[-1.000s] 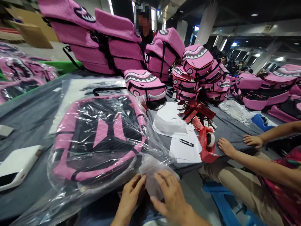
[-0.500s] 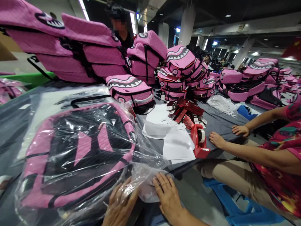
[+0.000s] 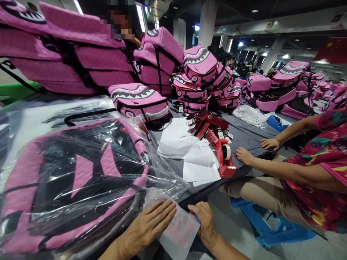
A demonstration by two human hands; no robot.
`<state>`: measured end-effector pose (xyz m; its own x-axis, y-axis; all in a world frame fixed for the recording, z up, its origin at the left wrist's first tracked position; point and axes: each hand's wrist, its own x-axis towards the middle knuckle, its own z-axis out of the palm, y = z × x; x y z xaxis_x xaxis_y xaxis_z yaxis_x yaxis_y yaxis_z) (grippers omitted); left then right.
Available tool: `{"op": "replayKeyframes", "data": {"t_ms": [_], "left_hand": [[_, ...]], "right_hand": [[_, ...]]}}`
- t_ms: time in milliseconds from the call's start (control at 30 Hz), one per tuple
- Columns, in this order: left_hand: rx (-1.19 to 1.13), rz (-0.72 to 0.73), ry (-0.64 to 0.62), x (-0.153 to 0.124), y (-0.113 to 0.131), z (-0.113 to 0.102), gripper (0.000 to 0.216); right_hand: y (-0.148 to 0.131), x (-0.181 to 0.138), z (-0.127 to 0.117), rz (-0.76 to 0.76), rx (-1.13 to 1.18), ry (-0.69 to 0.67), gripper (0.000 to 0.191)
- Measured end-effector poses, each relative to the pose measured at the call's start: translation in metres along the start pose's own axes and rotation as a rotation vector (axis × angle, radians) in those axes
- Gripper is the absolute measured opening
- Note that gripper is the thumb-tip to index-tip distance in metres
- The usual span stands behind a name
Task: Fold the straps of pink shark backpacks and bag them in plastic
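A pink backpack with black panels (image 3: 73,184) lies sealed in a clear plastic bag (image 3: 165,177) on the grey cloth-covered table, filling the lower left. The bag's loose end forms a folded, cloudy plastic flap (image 3: 180,231) at the near edge. My left hand (image 3: 148,227) rests flat on this flap, with its fingers pointing right. My right hand (image 3: 206,224) stands at the flap's right edge, fingers curled, and how it grips is hidden.
Beyond the bag lie white paper sheets (image 3: 187,159), a red tape dispenser (image 3: 225,162) and a heap of red tags (image 3: 208,124). Several pink backpacks with shark-teeth prints (image 3: 199,63) are stacked behind. A co-worker's hand (image 3: 244,156) rests on the table at right, above a blue stool (image 3: 267,225).
The plastic flap now lies folded flatter and extends lower. My left hand has moved onto it, and my right hand has shifted to its edge. The whole scene has slid left in view.
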<state>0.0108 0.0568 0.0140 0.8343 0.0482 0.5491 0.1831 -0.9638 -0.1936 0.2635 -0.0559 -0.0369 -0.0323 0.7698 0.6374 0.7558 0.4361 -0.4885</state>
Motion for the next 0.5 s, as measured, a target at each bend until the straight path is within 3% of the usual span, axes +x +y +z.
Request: {"op": "replayKeyframes", "data": {"t_ms": [100,233,333,433,500], "left_hand": [[-0.054,0.013,-0.002,0.006,-0.003,-0.016,0.046],[-0.076,-0.018,-0.017,0.01,-0.005,-0.026,0.049],[-0.081,-0.011,-0.003,0.009,-0.007,-0.033,0.05],[-0.087,-0.014,-0.033,0.007,-0.005,-0.035,0.051],[-0.09,-0.047,-0.033,0.003,-0.001,-0.031,0.053]], "right_hand": [[-0.011,-0.001,-0.005,-0.033,0.067,0.001,0.022],[-0.01,0.008,-0.025,-0.225,0.105,-0.155,0.036],[0.001,0.045,-0.04,-0.141,-0.006,-0.132,0.031],[0.008,0.095,-0.027,-0.074,-0.138,-0.082,0.064],[0.007,0.128,-0.001,-0.178,-0.159,-0.19,0.075]]}}
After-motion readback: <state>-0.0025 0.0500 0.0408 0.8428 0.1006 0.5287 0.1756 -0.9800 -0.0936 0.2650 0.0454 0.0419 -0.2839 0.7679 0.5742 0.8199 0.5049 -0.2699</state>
